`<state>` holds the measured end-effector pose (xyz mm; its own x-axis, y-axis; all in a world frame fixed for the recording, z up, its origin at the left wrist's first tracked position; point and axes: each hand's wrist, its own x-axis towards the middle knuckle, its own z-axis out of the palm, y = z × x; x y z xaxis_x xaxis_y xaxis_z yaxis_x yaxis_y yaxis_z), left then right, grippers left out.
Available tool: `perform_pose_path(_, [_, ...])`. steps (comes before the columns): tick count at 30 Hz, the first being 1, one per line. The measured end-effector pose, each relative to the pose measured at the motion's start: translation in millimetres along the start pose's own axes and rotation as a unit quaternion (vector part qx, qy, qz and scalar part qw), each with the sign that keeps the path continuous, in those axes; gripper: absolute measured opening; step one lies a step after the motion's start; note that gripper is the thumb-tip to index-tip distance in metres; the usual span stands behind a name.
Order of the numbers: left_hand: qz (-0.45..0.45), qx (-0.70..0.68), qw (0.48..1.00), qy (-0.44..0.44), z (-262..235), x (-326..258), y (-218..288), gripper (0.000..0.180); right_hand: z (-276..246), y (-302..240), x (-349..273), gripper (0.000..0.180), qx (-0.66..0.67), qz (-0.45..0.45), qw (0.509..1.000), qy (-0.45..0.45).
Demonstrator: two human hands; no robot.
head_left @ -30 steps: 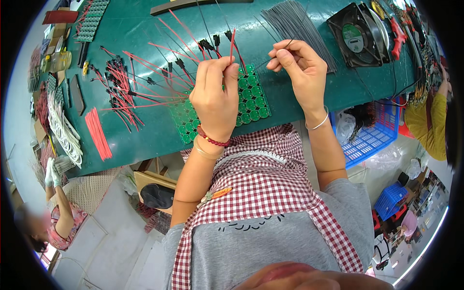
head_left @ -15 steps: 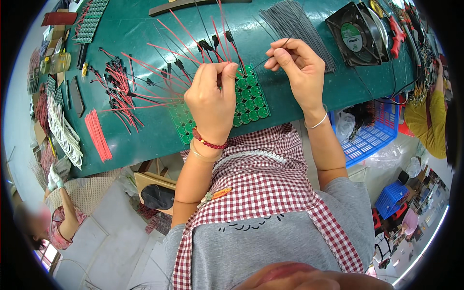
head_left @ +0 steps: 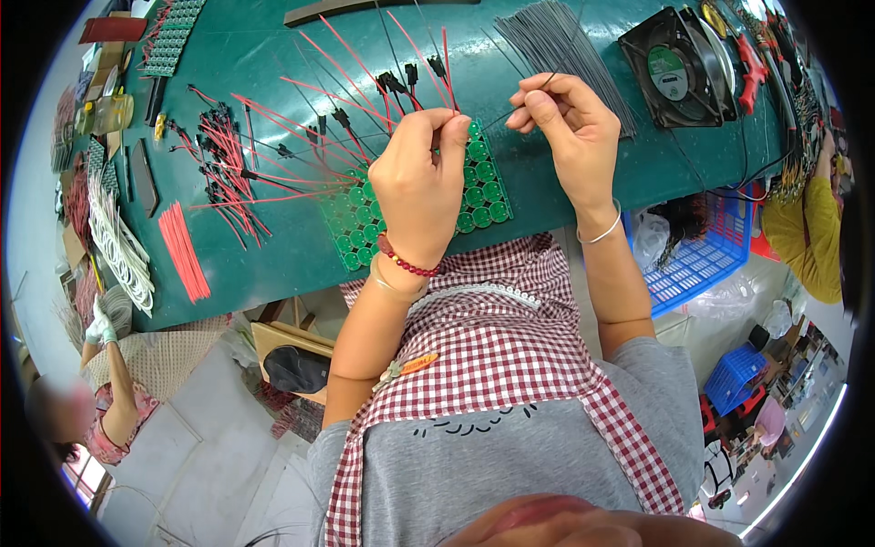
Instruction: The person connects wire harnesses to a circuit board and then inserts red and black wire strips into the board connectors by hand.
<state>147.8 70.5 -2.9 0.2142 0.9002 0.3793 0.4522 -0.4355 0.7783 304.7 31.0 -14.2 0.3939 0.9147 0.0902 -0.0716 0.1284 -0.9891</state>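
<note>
Compared with half a second ago, the left hand (head_left: 417,178) sits farther right over the green circuit boards (head_left: 488,187); the right hand (head_left: 576,137) is almost unmoved. A green table (head_left: 540,178) spans the view, a blue basket (head_left: 684,284) beside its near edge, a black fan (head_left: 670,73) on top. Left thumb and forefinger press together on a red wire (head_left: 446,64) rising above them; right fingertips pinch a thin dark wire (head_left: 497,120).

A grey shirt (head_left: 510,474) sits under a red-and-white checked apron (head_left: 483,356) with an orange clip (head_left: 419,363); red beads (head_left: 412,266) and a pale bangle (head_left: 390,287) circle the left wrist (head_left: 406,253), a silvery bracelet (head_left: 602,237) the right wrist (head_left: 596,217).
</note>
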Motion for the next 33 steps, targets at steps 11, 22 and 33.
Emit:
perform_pose_path(11, [0.007, -0.003, 1.0, -0.007, 6.5, 1.7, -4.0, 0.013, 2.8, 3.0, 3.0, 0.013, -0.036, -0.001, 0.999, -0.012])
perform_pose_path(22, [0.017, 0.007, 1.0, -0.009, 8.0, 1.8, -5.9, 0.014, 4.1, 4.3, 5.0, 0.02, -0.262, -0.025, 0.958, -0.113])
perform_pose_path(33, [0.013, 0.022, 1.0, -0.008, 6.3, 3.1, -3.7, 0.014, 2.7, 6.4, 3.8, 0.019, -0.283, -0.017, 0.952, -0.118])
